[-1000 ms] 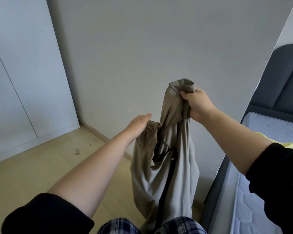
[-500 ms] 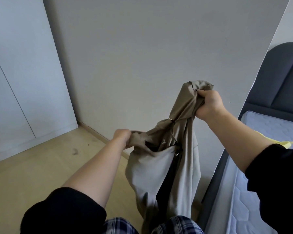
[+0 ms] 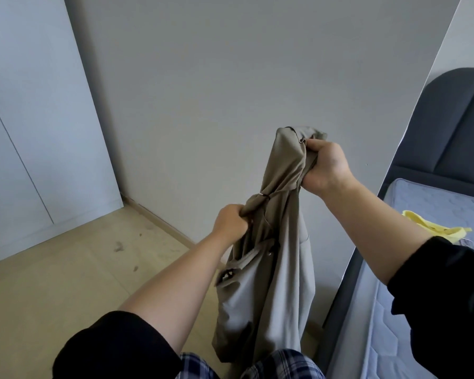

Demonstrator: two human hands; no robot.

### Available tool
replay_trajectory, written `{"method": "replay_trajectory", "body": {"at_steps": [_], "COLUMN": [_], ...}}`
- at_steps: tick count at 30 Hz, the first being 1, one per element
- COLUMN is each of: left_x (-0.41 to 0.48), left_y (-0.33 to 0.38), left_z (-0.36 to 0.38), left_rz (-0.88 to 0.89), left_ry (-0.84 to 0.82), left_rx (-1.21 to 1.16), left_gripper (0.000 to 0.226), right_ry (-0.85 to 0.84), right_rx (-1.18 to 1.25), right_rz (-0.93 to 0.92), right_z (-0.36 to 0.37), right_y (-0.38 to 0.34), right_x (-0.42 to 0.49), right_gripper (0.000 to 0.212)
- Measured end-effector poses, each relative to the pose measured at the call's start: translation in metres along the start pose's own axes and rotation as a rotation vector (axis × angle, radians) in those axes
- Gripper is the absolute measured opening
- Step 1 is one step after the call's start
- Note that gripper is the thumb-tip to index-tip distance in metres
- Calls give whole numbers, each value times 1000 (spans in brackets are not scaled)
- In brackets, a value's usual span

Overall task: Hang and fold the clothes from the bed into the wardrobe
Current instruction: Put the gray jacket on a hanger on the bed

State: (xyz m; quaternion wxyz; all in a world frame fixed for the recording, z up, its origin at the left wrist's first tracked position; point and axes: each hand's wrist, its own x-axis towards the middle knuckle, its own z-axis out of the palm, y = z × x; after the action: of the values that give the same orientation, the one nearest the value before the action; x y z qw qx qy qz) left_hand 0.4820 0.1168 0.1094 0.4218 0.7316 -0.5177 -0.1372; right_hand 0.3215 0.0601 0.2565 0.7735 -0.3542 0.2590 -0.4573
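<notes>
Nearest the camera, the person's plaid trousers (image 3: 282, 365) are showing at the bottom edge, and black sleeves (image 3: 115, 348) are ending near the elbows, leaving both forearms uncovered. A khaki garment (image 3: 274, 291) is hanging in the air between the arms, its lower end dropping to the plaid trousers, below and nearer than both sets of fingers.

The left hand (image 3: 231, 224) is gripping a bunched fold of it, fingers (image 3: 241, 214) curling tight into the cloth. A flap with a dark button is sitting just beneath them. Up, to the right and farther out, the right hand (image 3: 326, 166) is clutching the top of the garment, its fingers (image 3: 316, 144) clamping round a wad of fabric, with the highest bit of cloth poking up just left of them. A twisted band of cloth is stretching taut between the two grips.

To the right of the right-hand fingers and lower, the bed (image 3: 427, 198) is showing its bluish quilted mattress, and a yellow garment (image 3: 435, 231) is lying on it, well apart from both hands. The dark headboard (image 3: 463, 119) is rising behind it. Left of the left-hand fingers, the wooden floor (image 3: 66, 283) is running out to closed white wardrobe doors (image 3: 25, 132). Beyond all the fingers, a plain grey wall (image 3: 216, 77) is standing.
</notes>
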Motion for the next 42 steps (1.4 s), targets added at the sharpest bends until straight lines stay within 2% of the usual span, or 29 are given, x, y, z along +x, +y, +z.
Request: {"method": "replay_trajectory", "body": {"at_steps": [3,5,9,11,14,16,18,20,21,23,26,31,35,37,39,41,42], "left_x": [10,18,33,37,40,39,37,35,33,32,33,28,29,31,29,29,31], "left_y": [3,8,33,45,61,75,90,104,110,119,126,132,124,112,99,90,85], "left_z": [-17,-30,-51,-54,-57,-58,-56,-50,-46,-42,-44,-49,-58,-70,-80,-88,-89], "left_rz": [-98,-117,-117,-132,-127,-105,-74,-42,-35,-38,-52,-46,-57,-50,-27,22,45], "left_ry": [164,273,296,249,171,143,116,98,91,85,99,53,56,39,-88,-157,-140], "left_rx": [-177,-314,-497,-576,-651,-694,-710,-697,-696,-698,-702,-758,-734,-656,-546,-287,-131], "left_gripper": [27,29,29,32,33,36,39,41,40,36,29,32,26,24,18,14,19], "right_ry": [180,315,406,421,454,456,430,310,240,140,85,97,208,243,237,224,204], "right_rx": [-138,-245,-419,-552,-823,-953,-1122,-1221,-1226,-1239,-1286,-1278,-1108,-937,-812,-737,-699], "right_rz": [-106,-182,-229,-253,-288,-320,-513,-779,-828,-795,-631,-407,-390,-340,-280,-259,-259], "right_z": [-9,-21,-51,-64,-74,-78,-79,-71,-67,-61,-58,-55,-58,-60,-62,-60,-58], "right_y": [-11,-16,-6,0,6,9,15,28,37,56,74,74,53,39,28,19,15], "right_x": [5,10,22,29,35,34,27,12,5,-7,-12,1,10,13,16,16,16], "right_gripper": [14,9,19,24,17,26,35,23,13,10,12,22,27,23,28,33,35]}}
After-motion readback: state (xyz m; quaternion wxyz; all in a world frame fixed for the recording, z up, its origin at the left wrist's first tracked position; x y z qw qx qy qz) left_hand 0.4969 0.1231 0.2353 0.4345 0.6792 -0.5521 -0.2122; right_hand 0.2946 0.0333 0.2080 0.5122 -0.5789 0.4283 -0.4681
